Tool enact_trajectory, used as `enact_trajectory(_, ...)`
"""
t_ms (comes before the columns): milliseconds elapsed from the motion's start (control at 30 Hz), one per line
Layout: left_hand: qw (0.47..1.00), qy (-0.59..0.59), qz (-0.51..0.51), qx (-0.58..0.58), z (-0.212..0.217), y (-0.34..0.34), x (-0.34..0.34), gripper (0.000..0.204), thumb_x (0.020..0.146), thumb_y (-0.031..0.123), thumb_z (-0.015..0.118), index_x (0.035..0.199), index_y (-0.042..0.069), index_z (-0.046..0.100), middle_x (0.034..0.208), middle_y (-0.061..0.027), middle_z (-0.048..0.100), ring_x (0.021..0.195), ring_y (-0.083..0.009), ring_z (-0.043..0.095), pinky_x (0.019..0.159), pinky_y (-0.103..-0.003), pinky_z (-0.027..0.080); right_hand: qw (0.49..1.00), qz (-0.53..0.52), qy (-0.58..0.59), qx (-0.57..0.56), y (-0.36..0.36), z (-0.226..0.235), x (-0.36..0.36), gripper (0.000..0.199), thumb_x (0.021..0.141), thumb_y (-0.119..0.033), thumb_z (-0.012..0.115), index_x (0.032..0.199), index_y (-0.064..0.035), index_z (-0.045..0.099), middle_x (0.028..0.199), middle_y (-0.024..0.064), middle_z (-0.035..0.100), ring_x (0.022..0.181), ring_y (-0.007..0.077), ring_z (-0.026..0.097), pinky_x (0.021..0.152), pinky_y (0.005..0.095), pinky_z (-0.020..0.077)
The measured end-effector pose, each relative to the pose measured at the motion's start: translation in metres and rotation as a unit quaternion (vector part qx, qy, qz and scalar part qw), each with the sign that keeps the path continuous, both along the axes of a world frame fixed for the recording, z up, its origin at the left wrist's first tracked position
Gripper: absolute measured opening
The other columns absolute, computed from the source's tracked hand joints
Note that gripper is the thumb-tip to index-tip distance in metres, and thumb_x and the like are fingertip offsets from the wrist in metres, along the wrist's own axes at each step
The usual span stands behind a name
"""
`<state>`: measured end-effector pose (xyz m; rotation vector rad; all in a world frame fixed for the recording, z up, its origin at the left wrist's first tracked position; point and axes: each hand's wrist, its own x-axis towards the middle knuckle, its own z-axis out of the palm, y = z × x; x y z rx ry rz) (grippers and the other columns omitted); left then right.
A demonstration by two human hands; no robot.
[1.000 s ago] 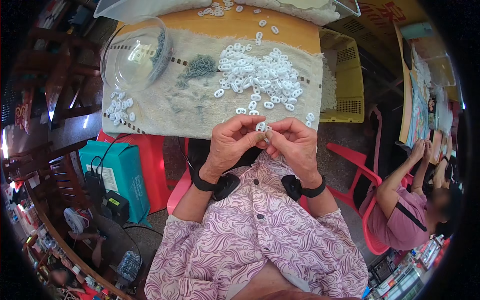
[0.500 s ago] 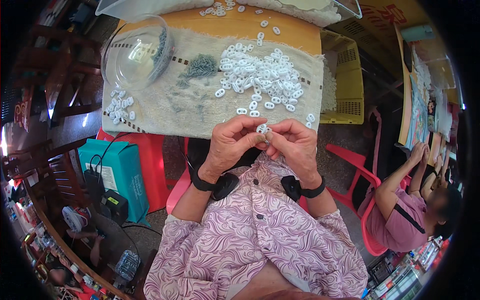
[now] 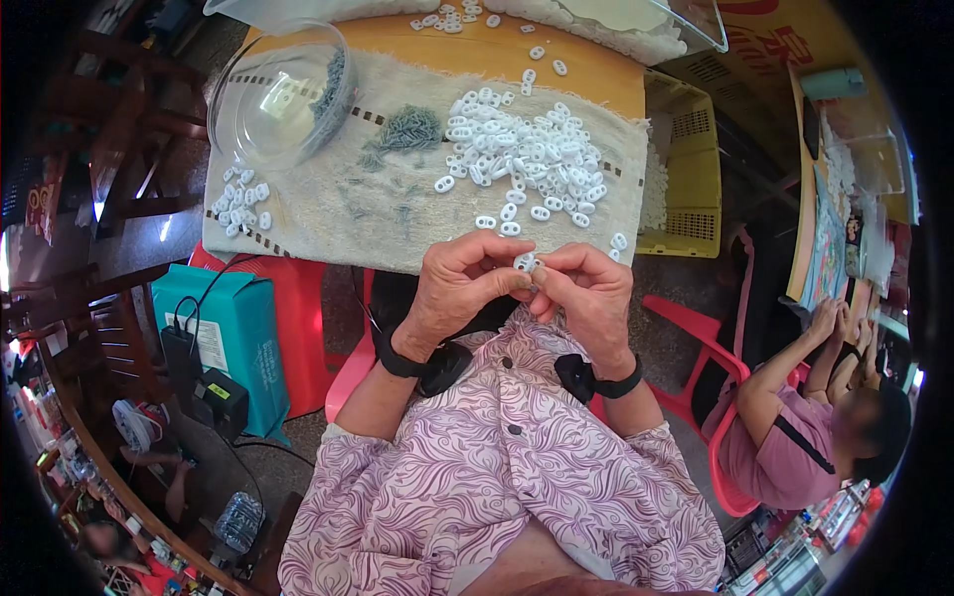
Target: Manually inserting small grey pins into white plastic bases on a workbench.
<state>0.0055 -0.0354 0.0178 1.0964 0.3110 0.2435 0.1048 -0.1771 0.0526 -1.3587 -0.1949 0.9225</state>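
Observation:
Just in front of the table's near edge, my left hand (image 3: 459, 283) and my right hand (image 3: 586, 283) meet, fingertips pinched. Between them is a small white oval plastic piece with two dark holes (image 3: 525, 262), gripped from both sides. The thumbs hide part of it; whether a smaller part is pinched with it, I cannot tell. Beyond my hands a heap of matching white pieces (image 3: 537, 144) lies on a beige cloth (image 3: 308, 214). Left of that heap is a pile of small grey-green parts (image 3: 409, 129), with some scattered loosely nearer to me.
A clear round bowl (image 3: 273, 109) with grey parts stands at the far left, a small group of white pieces (image 3: 238, 204) before it. Right of the table is a yellow crate (image 3: 693, 219). A person in pink (image 3: 780, 437) sits at another table. A teal package (image 3: 234, 343) stands lower left.
The view has shifted slightly. Both hands keep hold of the white piece, which is turned a little between the fingertips.

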Motion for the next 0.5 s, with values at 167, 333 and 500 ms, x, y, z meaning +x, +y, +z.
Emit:
enact_trajectory(167, 1.000, 0.002, -0.011, -0.001, -0.0002, 0.0020, -0.0011, 0.025, 0.082, -0.004, 0.065, 0.107, -0.004, 0.062, 0.090, -0.0070, 0.065, 0.078, -0.0135, 0.066, 0.071, -0.024, 0.056, 1.000, 0.002, -0.008, -0.007, 0.0006, 0.0010, -0.0013, 0.006, 0.086, 0.002, 0.061, 0.092, 0.0044, 0.062, 0.076, 0.0108, 0.067, 0.059, 0.0096, 0.063, 0.050, 0.0191, 0.0519)
enact_trajectory(333, 0.999, 0.022, -0.010, -0.021, -0.0001, 0.0014, -0.0011, 0.022, 0.083, -0.002, 0.065, 0.105, -0.003, 0.063, 0.087, -0.0072, 0.067, 0.077, -0.0123, 0.066, 0.069, -0.023, 0.055, 1.000, 0.002, -0.025, -0.002, 0.0025, 0.0029, -0.0030, 0.006, 0.086, 0.002, 0.061, 0.091, 0.0048, 0.062, 0.076, 0.0112, 0.067, 0.059, 0.0101, 0.063, 0.049, 0.0192, 0.0519)
enact_trajectory(500, 1.000, 0.009, -0.004, -0.018, -0.0014, 0.0006, -0.0011, 0.022, 0.082, -0.002, 0.066, 0.104, -0.003, 0.063, 0.086, -0.0069, 0.067, 0.077, -0.0122, 0.066, 0.070, -0.023, 0.055, 1.000, -0.009, -0.022, 0.015, 0.0016, 0.0015, -0.0041, 0.005, 0.086, 0.003, 0.061, 0.091, 0.0049, 0.062, 0.076, 0.0114, 0.066, 0.059, 0.0113, 0.064, 0.049, 0.0201, 0.0524)
